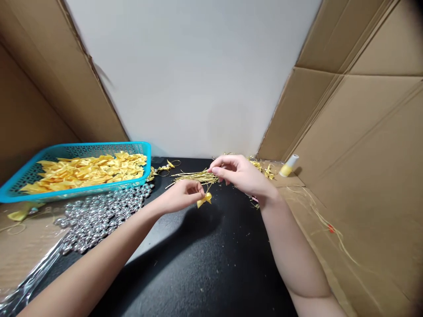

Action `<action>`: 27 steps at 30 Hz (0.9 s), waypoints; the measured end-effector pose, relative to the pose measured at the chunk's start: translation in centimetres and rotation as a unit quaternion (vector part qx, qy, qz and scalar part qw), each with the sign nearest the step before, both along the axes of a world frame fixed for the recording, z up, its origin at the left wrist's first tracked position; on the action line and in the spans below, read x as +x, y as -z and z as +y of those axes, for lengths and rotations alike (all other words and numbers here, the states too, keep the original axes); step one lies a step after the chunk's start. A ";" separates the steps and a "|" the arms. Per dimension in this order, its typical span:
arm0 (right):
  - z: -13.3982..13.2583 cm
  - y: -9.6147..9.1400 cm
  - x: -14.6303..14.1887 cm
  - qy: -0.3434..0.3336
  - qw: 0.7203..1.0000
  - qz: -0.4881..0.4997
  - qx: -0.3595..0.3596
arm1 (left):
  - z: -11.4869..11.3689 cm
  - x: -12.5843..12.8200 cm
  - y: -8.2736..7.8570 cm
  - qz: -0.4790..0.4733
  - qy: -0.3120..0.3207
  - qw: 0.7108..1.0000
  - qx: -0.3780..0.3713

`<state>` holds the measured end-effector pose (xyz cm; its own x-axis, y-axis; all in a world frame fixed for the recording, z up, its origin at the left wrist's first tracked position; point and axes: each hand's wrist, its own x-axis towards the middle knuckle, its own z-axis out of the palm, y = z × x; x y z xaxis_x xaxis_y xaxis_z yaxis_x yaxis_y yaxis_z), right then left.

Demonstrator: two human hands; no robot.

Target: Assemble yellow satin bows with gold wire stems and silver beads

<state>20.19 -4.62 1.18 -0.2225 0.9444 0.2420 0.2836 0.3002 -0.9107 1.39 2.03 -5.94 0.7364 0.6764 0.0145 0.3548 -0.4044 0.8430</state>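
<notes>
My left hand [181, 194] pinches a small yellow ribbon bow [205, 200] between thumb and fingertips, above the black tabletop [205, 264]. A thin strand rises from the bow toward my other hand. Just beyond and to the right, my right hand [243, 176] is closed in a pinch, thumb against the fingers. What lies between those fingertips is too small to make out. Behind both hands is a loose bunch of thin gold strips [193, 177], partly covered by them.
On the left stands a blue basket [148, 160] full of yellow ribbon bows [89, 171]. Many silvery beads [99, 215] lie before it. Finished-looking bows with loops [167, 166] rest beside it. Gold scraps [264, 169] and a white-and-yellow spool [288, 167] are at right. Cardboard walls [357, 132] enclose the sides.
</notes>
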 end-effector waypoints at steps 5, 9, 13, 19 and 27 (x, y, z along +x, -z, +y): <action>1.0 1.1 -0.5 0.019 0.999 0.015 0.025 | -0.1 0.5 0.8 -0.027 -0.111 0.988 0.107; 1.5 1.9 -1.1 -0.014 0.998 0.066 0.020 | -1.5 0.8 -0.3 -0.117 -0.084 0.966 0.213; 1.6 1.8 -1.1 0.021 0.995 0.085 0.039 | -2.1 0.8 -1.0 -0.164 -0.007 0.983 0.080; 1.7 1.4 -0.7 0.045 0.993 0.103 0.047 | -1.3 0.6 -1.3 -0.379 -0.075 0.906 -0.172; 1.8 2.1 -1.0 -0.006 0.993 0.064 0.095 | -1.5 0.8 -1.7 -0.420 -0.203 0.832 -0.301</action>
<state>19.14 -2.82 -0.93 -0.1902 0.8764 0.4424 0.1640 0.4727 -0.8658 2.23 0.50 -4.20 0.3466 0.9378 -0.0228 -0.4569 0.1899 0.8690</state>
